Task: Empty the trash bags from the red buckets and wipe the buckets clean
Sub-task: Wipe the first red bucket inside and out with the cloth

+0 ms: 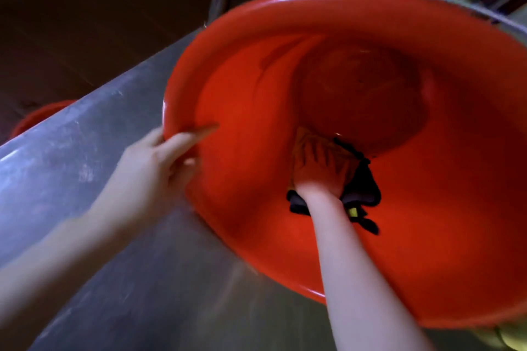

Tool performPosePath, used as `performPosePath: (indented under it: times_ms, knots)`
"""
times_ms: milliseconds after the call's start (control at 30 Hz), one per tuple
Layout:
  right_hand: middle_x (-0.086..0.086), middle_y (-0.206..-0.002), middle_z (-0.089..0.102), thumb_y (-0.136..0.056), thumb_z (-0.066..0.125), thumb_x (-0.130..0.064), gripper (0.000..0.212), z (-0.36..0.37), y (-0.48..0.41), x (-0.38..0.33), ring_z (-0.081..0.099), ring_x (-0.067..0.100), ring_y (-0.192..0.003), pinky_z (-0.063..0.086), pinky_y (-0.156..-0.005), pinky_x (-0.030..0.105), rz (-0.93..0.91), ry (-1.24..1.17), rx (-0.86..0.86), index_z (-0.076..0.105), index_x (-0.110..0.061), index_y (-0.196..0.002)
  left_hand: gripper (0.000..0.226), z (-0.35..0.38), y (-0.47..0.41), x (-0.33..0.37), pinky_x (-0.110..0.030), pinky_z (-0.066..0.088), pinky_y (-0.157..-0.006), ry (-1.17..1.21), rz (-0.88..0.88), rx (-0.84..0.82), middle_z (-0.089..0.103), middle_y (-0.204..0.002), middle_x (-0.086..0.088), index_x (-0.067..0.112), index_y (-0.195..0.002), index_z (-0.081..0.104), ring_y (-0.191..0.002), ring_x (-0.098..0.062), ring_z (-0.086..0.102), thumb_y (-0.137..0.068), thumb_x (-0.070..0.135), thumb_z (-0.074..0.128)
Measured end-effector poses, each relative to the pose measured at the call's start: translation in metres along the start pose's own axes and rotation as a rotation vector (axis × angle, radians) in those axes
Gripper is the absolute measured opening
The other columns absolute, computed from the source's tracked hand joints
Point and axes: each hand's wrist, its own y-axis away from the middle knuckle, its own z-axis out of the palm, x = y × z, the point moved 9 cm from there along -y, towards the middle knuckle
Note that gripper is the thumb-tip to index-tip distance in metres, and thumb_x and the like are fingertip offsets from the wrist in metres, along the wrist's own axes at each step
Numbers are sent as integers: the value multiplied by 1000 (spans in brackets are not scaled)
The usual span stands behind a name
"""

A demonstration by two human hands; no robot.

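A large red bucket [285, 17] lies tilted on a metal counter, its mouth facing me. My left hand [159, 159] grips its rim on the left, thumb inside and fingers curled round the outer edge. Inside, my right hand [322, 168] presses flat with spread fingers on a dark cloth [362, 191] with a yellow patch, against the lower inner wall near the bottom. No trash bag shows in this bucket.
The steel counter [128, 251] runs diagonally from lower right to upper left. A second red bucket [37, 117] peeks out below the counter's left edge. Metal frames and clutter stand behind at the upper right. Something yellowish-green [510, 336] sits at the bottom right corner.
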Motion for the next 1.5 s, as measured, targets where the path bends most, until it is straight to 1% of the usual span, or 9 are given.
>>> performPosePath:
  times_ms: [200, 400, 533, 700, 867, 1033, 1200, 1333, 1500]
  knots:
    - [-2, -163, 4, -102, 23, -34, 57, 3, 50, 0, 8, 20, -148, 11, -117, 53, 7, 26, 0, 2, -23, -155, 50, 52, 37, 12, -30, 54, -72, 147, -205, -13, 60, -107, 2, 36, -136, 53, -75, -21, 64, -88, 25, 58]
    - [-15, -161, 9, -96, 8, -57, 59, 16, 146, -49, 5, 12, -148, 4, -118, 49, -226, -76, 80, 7, -37, -152, 56, 57, 47, -1, 0, 35, -72, 190, -325, 6, 59, -94, 6, 30, -129, 60, -71, 8, 56, -80, 7, 76]
    - [-4, -162, 4, -101, 22, -43, 59, 5, 87, -38, 6, 19, -148, 9, -118, 50, -49, -100, 116, 1, -29, -154, 57, 55, 47, -1, -9, 37, -66, 215, -325, -14, 63, -97, 2, 30, -130, 59, -72, 11, 54, -80, 8, 76]
    - [2, -163, 3, -104, 15, -30, 53, -5, 10, -31, 4, 23, -149, 5, -119, 50, 120, -257, -36, 2, -20, -155, 55, 57, 47, -2, 0, 36, -71, 232, -337, -14, 62, -98, 5, 28, -129, 60, -76, 12, 53, -81, 6, 75]
    - [-2, -162, 7, -101, 24, -40, 58, -2, 67, -51, 9, 22, -148, 13, -116, 53, 10, -142, 68, 3, -25, -154, 54, 66, 62, -12, -19, 46, -77, 277, -452, -35, 66, -109, 7, 42, -131, 54, -85, -10, 61, -85, 17, 71]
    - [-14, -161, 3, -98, 14, -56, 59, 14, 150, -86, 0, 14, -149, -2, -118, 50, -165, -166, 103, 7, -36, -153, 53, 65, 63, -8, -10, 43, -84, 276, -434, -5, 65, -119, 12, 36, -131, 57, -99, -2, 61, -85, 13, 71]
    - [-4, -163, 0, -102, 22, -39, 58, -1, 72, -72, 2, 20, -149, 4, -117, 50, -47, -203, 111, 1, -27, -154, 55, 68, 63, -13, -4, 38, -76, 265, -451, -43, 66, -108, 11, 40, -132, 55, -82, 7, 55, -85, 16, 71]
    - [-1, -163, -3, -105, 14, -33, 54, -7, 3, -57, 0, 19, -149, 4, -119, 50, 65, -328, -71, -2, -21, -155, 54, 75, 71, -11, -12, 41, -74, 308, -481, -65, 66, -104, 10, 45, -133, 51, -75, 0, 53, -88, 21, 68]
    - [-5, -163, 4, -101, 22, -42, 59, 0, 63, -67, 8, 19, -148, 12, -117, 51, -79, -185, 70, 0, -26, -154, 54, 76, 73, -9, -2, 36, -78, 318, -485, -27, 61, -118, 23, 46, -133, 50, -83, 6, 53, -89, 20, 66]
